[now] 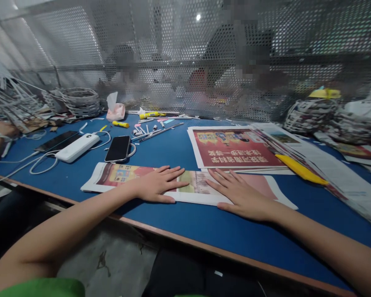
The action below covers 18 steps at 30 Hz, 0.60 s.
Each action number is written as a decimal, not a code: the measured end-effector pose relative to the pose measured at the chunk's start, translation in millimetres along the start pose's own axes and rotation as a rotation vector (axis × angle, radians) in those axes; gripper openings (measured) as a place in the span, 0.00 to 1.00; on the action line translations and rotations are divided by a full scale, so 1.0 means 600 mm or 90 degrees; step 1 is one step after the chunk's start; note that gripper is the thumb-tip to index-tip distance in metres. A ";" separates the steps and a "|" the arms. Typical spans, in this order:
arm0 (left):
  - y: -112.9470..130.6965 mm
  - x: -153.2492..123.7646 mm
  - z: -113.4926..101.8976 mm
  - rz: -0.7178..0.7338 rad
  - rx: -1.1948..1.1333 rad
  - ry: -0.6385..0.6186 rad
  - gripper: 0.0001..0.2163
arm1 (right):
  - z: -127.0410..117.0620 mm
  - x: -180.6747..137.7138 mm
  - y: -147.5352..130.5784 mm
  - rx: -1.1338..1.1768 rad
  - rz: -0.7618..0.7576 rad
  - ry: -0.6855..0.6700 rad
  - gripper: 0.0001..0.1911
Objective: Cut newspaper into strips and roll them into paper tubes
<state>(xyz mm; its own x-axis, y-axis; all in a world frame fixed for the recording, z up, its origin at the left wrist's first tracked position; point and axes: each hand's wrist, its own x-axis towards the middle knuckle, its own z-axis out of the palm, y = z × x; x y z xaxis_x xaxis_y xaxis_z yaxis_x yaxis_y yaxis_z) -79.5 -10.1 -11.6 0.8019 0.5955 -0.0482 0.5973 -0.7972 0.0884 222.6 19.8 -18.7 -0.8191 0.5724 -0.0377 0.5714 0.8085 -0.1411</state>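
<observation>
Here both hands, left hand (159,184) and right hand (241,194), press flat-open on newspaper (200,183) atop the blue table (179,152).

Your blue-topped desk (179,222) carries a folded colour newspaper strip (123,175) under your hands, a black phone (118,148) beyond the left.

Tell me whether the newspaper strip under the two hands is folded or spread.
Folded: the long narrow newspaper strip lies flat on the blue table, left hand and right hand pressing it.

Glossy printed paper strip (188,185) lies on the matt blue table (179,225), behind it perforated metal screen (173,62).
</observation>
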 end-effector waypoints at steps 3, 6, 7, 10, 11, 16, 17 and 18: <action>-0.004 -0.014 0.003 -0.021 -0.011 -0.003 0.26 | 0.003 -0.010 0.008 -0.005 0.021 0.008 0.35; -0.007 -0.031 0.007 -0.074 -0.018 -0.003 0.25 | 0.007 -0.022 0.021 -0.014 0.066 0.003 0.35; -0.009 -0.038 0.008 -0.099 -0.019 -0.005 0.26 | 0.009 -0.026 0.026 -0.017 0.085 -0.004 0.36; -0.013 -0.058 0.011 -0.179 -0.017 -0.007 0.27 | 0.012 -0.037 0.044 -0.025 0.135 -0.017 0.37; -0.015 -0.064 0.012 -0.205 -0.014 -0.004 0.28 | 0.012 -0.041 0.050 -0.027 0.148 -0.017 0.37; -0.023 -0.093 0.023 -0.309 -0.008 0.016 0.30 | 0.013 -0.056 0.077 -0.029 0.210 -0.003 0.39; -0.024 -0.096 0.027 -0.334 -0.004 0.026 0.31 | 0.013 -0.059 0.081 -0.027 0.218 0.007 0.39; -0.024 -0.099 0.031 -0.361 0.003 0.041 0.33 | 0.013 -0.060 0.085 -0.024 0.228 0.023 0.39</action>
<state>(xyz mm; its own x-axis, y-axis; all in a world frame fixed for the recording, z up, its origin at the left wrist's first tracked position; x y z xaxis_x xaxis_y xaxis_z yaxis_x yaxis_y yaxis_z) -135.4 -36.0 -28.5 0.3529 0.9353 -0.0259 0.9344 -0.3508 0.0626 281.0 39.1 -32.5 -0.5651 0.8239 -0.0431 0.8236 0.5602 -0.0888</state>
